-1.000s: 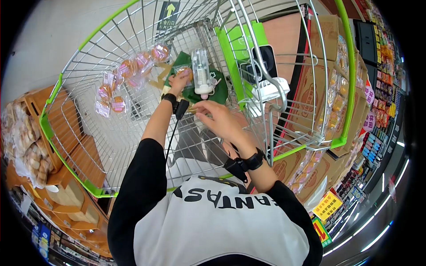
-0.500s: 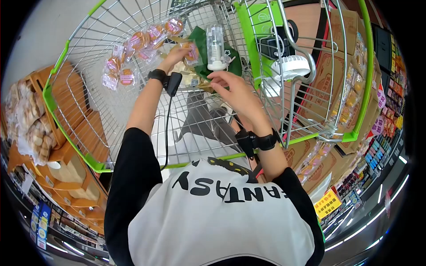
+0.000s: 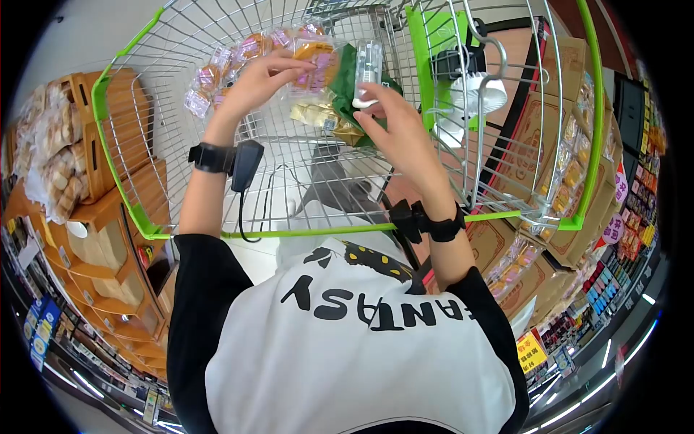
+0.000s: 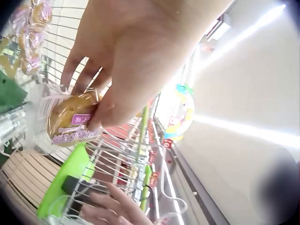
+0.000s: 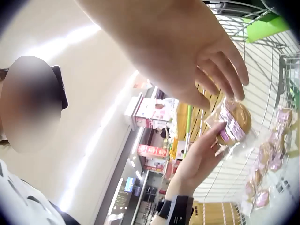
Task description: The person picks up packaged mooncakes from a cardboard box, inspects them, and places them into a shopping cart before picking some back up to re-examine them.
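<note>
In the head view my left hand (image 3: 264, 81) pinches a clear-wrapped round bun (image 3: 315, 65) with pink print, raised over the cart. The left wrist view has the thumb and fingers of that hand (image 4: 126, 61) on the wrapper's edge around the bun (image 4: 72, 117). My right hand (image 3: 396, 130) hovers to the right of the bun, fingers loosely bent and holding nothing. From the right wrist, this hand (image 5: 187, 61) appears just above the bun (image 5: 236, 123), a small gap between them. Below lie a green bag (image 3: 343, 94), a clear bottle (image 3: 369, 65) and a gold-coloured packet (image 3: 314, 116).
More wrapped buns (image 3: 210, 76) lie in the left part of the wire cart, whose green rim (image 3: 311, 233) runs close to my body. A green panel (image 3: 426, 65) and a white fan-like item (image 3: 484, 94) are at its right. Bread shelves (image 3: 116, 210) stand left, cardboard boxes (image 3: 535, 152) right.
My left hand has lifted the bun up from beside the green bag, toward the camera. My right hand has risen a little and turned toward it. The cart has shifted in the view.
</note>
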Demonstrator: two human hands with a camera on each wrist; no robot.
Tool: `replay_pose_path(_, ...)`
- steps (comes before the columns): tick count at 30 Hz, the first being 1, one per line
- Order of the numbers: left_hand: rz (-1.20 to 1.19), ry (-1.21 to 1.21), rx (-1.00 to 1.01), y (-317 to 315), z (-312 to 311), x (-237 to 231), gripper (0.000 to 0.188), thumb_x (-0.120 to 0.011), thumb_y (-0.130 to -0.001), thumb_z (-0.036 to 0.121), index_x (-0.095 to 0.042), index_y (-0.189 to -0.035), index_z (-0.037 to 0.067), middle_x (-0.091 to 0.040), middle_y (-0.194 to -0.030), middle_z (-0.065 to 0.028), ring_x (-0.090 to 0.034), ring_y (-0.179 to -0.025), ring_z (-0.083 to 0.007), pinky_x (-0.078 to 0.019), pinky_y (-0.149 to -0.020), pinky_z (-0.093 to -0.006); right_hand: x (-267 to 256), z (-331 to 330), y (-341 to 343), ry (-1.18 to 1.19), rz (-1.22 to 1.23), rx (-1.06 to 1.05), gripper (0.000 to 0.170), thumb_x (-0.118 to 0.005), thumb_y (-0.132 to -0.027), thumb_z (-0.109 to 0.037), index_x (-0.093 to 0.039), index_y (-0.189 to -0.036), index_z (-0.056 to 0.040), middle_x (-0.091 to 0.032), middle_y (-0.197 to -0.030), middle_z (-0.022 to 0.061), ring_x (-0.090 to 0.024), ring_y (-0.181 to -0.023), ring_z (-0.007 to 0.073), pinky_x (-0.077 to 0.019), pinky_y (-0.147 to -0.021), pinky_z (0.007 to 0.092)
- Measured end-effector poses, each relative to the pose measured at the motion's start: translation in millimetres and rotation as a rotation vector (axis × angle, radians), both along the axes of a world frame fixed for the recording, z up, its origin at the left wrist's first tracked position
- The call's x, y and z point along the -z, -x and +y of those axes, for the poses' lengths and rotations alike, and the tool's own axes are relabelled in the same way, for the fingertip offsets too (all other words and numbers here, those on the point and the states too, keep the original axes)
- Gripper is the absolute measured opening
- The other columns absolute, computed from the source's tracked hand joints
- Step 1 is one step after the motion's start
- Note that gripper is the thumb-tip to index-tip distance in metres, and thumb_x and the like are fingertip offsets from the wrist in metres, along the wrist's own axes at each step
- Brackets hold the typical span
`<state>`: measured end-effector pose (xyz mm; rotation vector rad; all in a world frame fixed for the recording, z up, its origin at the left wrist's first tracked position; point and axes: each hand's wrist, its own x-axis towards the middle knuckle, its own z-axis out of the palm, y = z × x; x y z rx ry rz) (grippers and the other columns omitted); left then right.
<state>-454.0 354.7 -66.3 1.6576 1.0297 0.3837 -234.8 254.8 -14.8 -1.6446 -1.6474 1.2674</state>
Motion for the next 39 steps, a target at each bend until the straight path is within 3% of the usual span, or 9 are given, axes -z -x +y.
replay_pose_path(2,-0.064,0.004,0.013,-3,-9,-24,0.020,-0.053,-0.083,0.013,-0.063,-0.099,0.005,-0.051,-0.084,-0.0013,-0.050,-0.081,-0.0107,-0.0395,-0.071,-0.0229,-15,-9,2,-0.118,-0.021,0.082,0.048,-0.059,-0.077,-0.013,-0.039,-0.120,-0.0026,-0.051,-0.105,0.0149,-0.055,-0.089,0.0240,-0.0446,-0.075,0.0316)
replay_pose_path(8,-0.304,0.046,0.097,-31,-66,-111,0.019,-0.056,-0.078,0.002,-0.065,-0.095,0.004,-0.048,-0.082,-0.0008,-0.047,-0.075,-0.0092,-0.0379,-0.063,-0.0201,-60,-49,-13,-0.292,0.065,0.185,0.063,-0.061,-0.078,-0.015,-0.027,-0.129,-0.0043,-0.047,-0.110,0.0172,-0.051,-0.097,0.0263,-0.0434,-0.079,0.0339)
replay_pose_path(10,-0.320,0.023,0.149,-45,-85,-125,0.020,-0.056,-0.076,-0.002,-0.064,-0.093,0.002,-0.048,-0.083,-0.0022,-0.048,-0.075,-0.0101,-0.0379,-0.062,-0.0205,-68,-66,-23,-0.297,0.171,0.217,0.060,-0.063,-0.077,-0.012,-0.030,-0.126,-0.0042,-0.048,-0.106,0.0156,-0.053,-0.093,0.0212,-0.0455,-0.076,0.0304)
replay_pose_path(13,-0.439,0.072,0.137,-69,-114,-138,0.022,-0.054,-0.075,-0.005,-0.063,-0.094,0.000,-0.051,-0.088,-0.0057,-0.049,-0.081,-0.0122,-0.0395,-0.067,-0.0221,-84,-94,-40,-0.056,0.635,0.355,0.055,-0.065,-0.073,-0.002,-0.035,-0.119,-0.0048,-0.048,-0.095,0.0090,-0.056,-0.080,0.0106,-0.0473,-0.063,0.0202)
replay_pose_path(16,-0.400,0.103,0.164,-88,-136,-144,0.024,-0.057,-0.078,0.001,-0.061,-0.102,0.004,-0.053,-0.094,-0.0048,-0.050,-0.083,-0.0102,-0.0422,-0.073,-0.0221,-91,-125,-62,-0.063,0.659,0.399,0.054,-0.065,-0.073,-0.002,-0.036,-0.118,-0.0047,-0.048,-0.093,0.0094,-0.056,-0.079,0.0111,-0.0478,-0.063,0.0199)
replay_pose_path(21,-0.585,0.314,0.167,-126,-181,-152,0.061,-0.057,-0.076,-0.001,-0.028,-0.130,0.002,-0.054,-0.103,-0.0098,-0.050,-0.094,-0.0121,-0.0427,-0.077,-0.0232,-102,-177,-90,-0.121,0.663,0.457,0.053,-0.066,-0.072,-0.003,-0.035,-0.114,-0.0043,-0.048,-0.100,0.0140,-0.058,-0.082,0.0147,-0.0510,-0.064,0.0220)
replay_pose_path(25,-0.683,0.434,0.234,-153,-211,-145,0.077,-0.061,-0.071,-0.002,-0.018,-0.134,0.004,-0.054,-0.102,-0.0093,-0.049,-0.097,-0.0117,-0.0427,-0.077,-0.0220,-103,-217,-112,-0.155,0.706,0.547,0.054,-0.066,-0.072,-0.004,-0.033,-0.114,-0.0042,-0.048,-0.102,0.0155,-0.058,-0.082,0.0159,-0.0515,-0.064,0.0233)
replay_pose_path(34,-0.558,0.416,0.325,-215,-268,-151,0.082,-0.064,-0.066,-0.005,-0.021,-0.134,0.008,-0.056,-0.103,-0.0147,-0.056,-0.089,-0.0155,-0.0445,-0.076,-0.0245,-98,-309,-150,-0.352,0.745,0.810,0.049,-0.067,-0.069,0.000,-0.034,-0.106,-0.0046,-0.050,-0.103,0.0149,-0.058,-0.084,0.0162,-0.0504,-0.066,0.0242)
replay_pose_path(39,-0.632,0.398,0.341,-247,-292,-163,0.075,-0.062,-0.070,-0.003,-0.023,-0.133,0.007,-0.061,-0.088,-0.0108,-0.057,-0.080,-0.0124,-0.0436,-0.074,-0.0232,-107,-371,-172,-0.160,0.767,0.695,0.058,-0.070,-0.068,-0.004,-0.033,-0.112,-0.0026,-0.055,-0.100,0.0126,-0.057,-0.086,0.0146,-0.0459,-0.075,0.0254)
